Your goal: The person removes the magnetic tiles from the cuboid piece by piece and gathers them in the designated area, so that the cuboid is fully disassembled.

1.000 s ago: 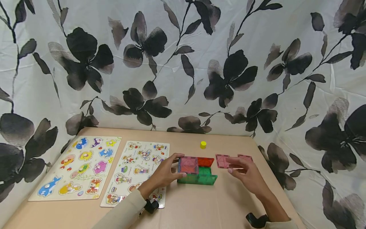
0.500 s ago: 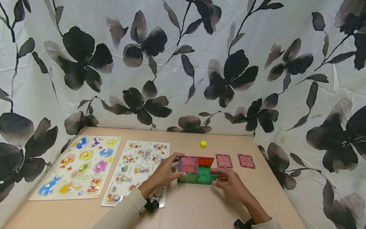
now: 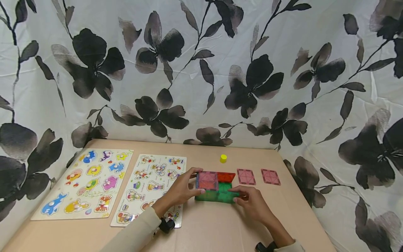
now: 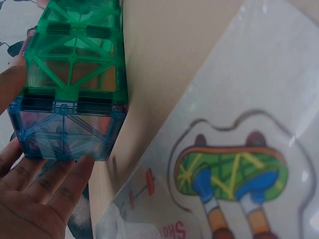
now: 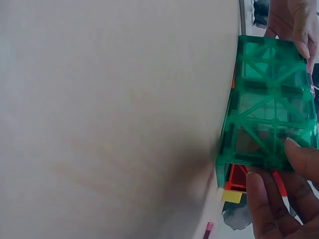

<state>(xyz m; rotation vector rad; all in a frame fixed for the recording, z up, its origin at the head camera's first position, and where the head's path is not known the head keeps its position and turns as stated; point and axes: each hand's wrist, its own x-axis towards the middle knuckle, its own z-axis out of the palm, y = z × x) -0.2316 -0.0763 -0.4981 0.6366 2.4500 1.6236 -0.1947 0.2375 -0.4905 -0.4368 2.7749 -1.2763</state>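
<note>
A box-like build of see-through magnetic tiles stands on the table, with green tiles (image 3: 217, 197) along the front. A pink tile (image 3: 208, 181) lies on its left top, a red tile (image 3: 226, 177) shows at the back, and a blue tile (image 4: 62, 134) forms the left end. My left hand (image 3: 182, 190) grips that end, fingers against the blue tile and thumb by the top edge. At the other end my right hand (image 3: 252, 201) pinches a green tile (image 5: 269, 124), thumb on its face and fingers behind; part of the end is hidden.
Two loose pink tiles (image 3: 246, 176) lie apart to the right of the build. A yellow cylinder (image 3: 223, 158) stands behind it. Two sticker-style picture boards, one with animals (image 3: 70, 199) and one with figures (image 3: 146, 182), lie at left, the latter under my left forearm.
My right hand has moved left from over the loose pink tiles to the build's right end and taken hold there. The left hand has stayed in place.
</note>
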